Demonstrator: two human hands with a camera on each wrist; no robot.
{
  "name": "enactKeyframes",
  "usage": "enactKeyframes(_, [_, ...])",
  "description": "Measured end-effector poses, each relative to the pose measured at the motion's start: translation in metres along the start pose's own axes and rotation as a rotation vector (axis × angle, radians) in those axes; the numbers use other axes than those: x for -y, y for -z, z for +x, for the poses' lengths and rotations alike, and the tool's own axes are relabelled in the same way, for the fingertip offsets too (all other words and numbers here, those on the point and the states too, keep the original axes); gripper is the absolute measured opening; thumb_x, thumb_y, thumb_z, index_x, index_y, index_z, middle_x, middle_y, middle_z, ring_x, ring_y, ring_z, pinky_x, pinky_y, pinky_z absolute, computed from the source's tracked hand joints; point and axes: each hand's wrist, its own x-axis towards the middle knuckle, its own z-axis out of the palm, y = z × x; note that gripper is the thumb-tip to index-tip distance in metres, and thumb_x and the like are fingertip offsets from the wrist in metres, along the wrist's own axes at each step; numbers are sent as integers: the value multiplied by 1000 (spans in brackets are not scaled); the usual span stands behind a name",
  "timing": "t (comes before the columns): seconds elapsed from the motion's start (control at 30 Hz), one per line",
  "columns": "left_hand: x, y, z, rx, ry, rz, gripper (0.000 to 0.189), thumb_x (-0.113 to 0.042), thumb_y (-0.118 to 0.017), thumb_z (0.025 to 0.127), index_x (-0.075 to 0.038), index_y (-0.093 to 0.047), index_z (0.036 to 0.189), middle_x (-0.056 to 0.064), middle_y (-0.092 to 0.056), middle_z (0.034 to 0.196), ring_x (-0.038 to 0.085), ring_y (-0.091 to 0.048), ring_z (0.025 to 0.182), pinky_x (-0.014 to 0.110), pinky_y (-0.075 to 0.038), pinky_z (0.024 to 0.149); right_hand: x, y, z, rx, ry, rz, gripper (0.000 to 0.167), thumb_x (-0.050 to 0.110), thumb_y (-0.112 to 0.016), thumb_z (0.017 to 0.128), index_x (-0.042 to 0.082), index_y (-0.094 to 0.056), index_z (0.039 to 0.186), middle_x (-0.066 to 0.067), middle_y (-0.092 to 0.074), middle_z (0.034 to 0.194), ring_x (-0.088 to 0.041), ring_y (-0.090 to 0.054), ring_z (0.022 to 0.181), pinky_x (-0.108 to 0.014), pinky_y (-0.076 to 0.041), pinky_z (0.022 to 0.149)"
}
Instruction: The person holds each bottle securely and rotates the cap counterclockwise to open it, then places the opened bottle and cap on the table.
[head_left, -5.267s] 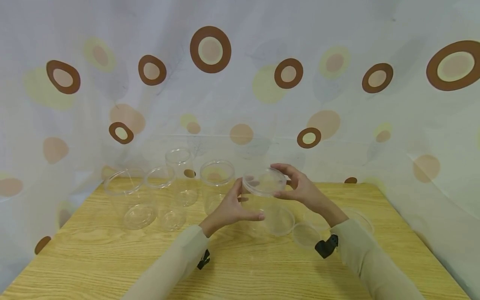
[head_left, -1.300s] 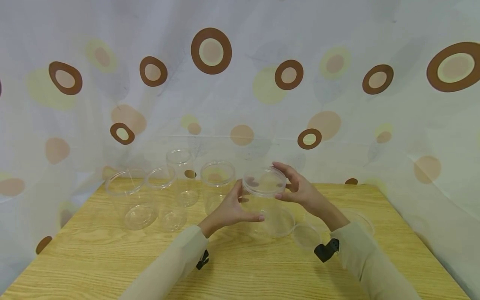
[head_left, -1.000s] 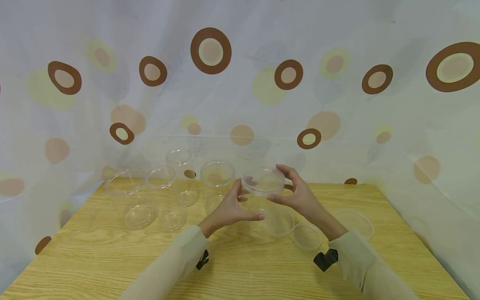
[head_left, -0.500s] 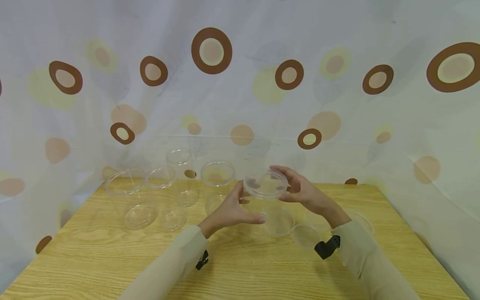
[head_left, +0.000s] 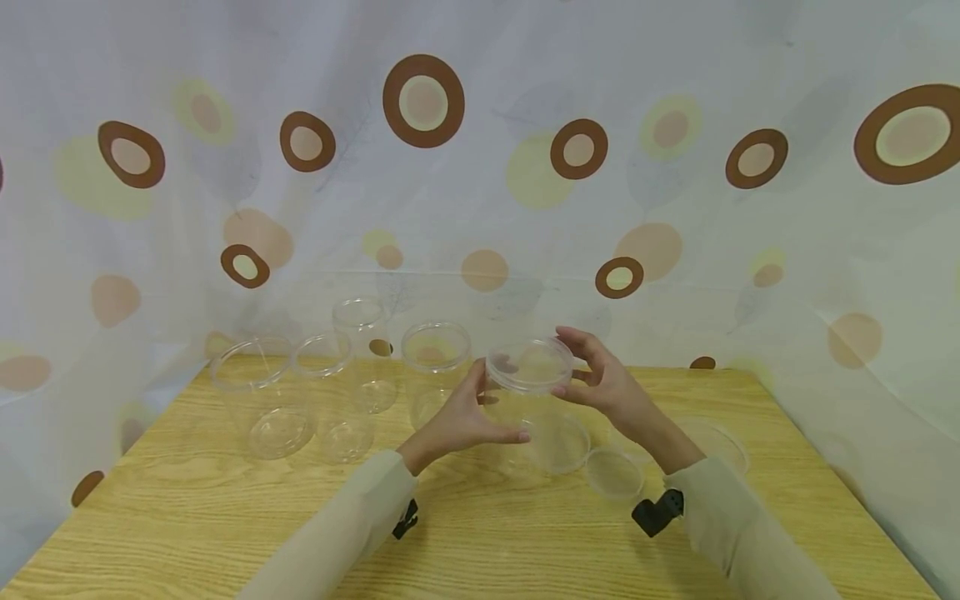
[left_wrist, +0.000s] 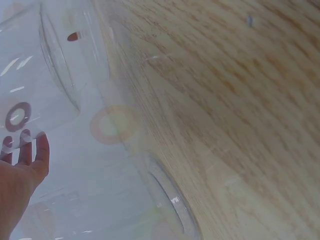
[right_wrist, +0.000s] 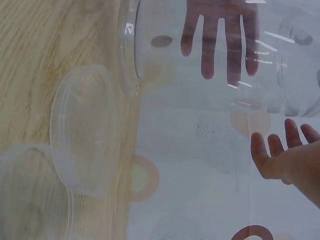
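My left hand (head_left: pixel 457 421) grips a clear plastic jar (head_left: pixel 510 408) from its left side, thumb in front. The jar is held upright; whether its base touches the table I cannot tell. A clear round lid (head_left: pixel 528 367) sits on its mouth. At the lid's right edge, my right hand (head_left: pixel 611 387) curves its fingers and thumb loosely round the rim, the thumb tip touching it. Through the jar wall in the right wrist view, the left fingers (right_wrist: pixel 220 45) show. In the left wrist view, the left hand (left_wrist: pixel 22 170) lies against the jar.
Left of the held jar stand several clear jars without visible lids: a wide one (head_left: pixel 270 408), a tall narrow one (head_left: pixel 360 358) and one close by (head_left: pixel 435 367). Loose lids lie right, including a small one (head_left: pixel 615 473) and a large one (head_left: pixel 708 446). A patterned cloth hangs behind.
Over these frames my right hand has shifted back and forth around the lid. Since half a second ago it has moved slightly right and loosened its fingers. The left hand has stayed on the jar.
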Motion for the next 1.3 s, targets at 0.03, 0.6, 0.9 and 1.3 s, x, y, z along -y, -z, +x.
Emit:
enactKeyframes(0.03, [0,0,0,-2,2,3,93,-12,-79,69,-13,-20,141,8,-35,141,27,-36,129,49,-36,101,1,-3,-1,-35,-3,-26,74,10,-66,83,8,-22,142,-14,-30,141,-24,-34,123,-32,-40,97])
enactKeyframes(0.6, [-2,0,-1,5,11,-7,94,-12,-79,70,-14,-18,142,8,-35,141,29,-37,128,48,-36,101,0,-3,2,-7,19,-90,72,10,-68,82,7,-26,140,-11,-36,135,-14,-40,117,-44,-32,101])
enactKeyframes(0.9, [-3,1,-2,28,-5,-17,97,-12,-80,69,-11,-17,143,11,-35,141,32,-38,127,52,-35,101,-2,21,10,271,8,44,71,7,-58,88,6,-15,145,-13,-29,138,-26,-42,120,-32,-48,88])
enactKeyframes(1.3, [-3,1,-1,1,12,10,95,-13,-80,69,-14,-18,142,11,-34,142,30,-38,127,48,-36,101,2,2,1,0,38,-70,76,7,-65,83,11,-20,143,-13,-30,141,-19,-33,124,-35,-33,100])
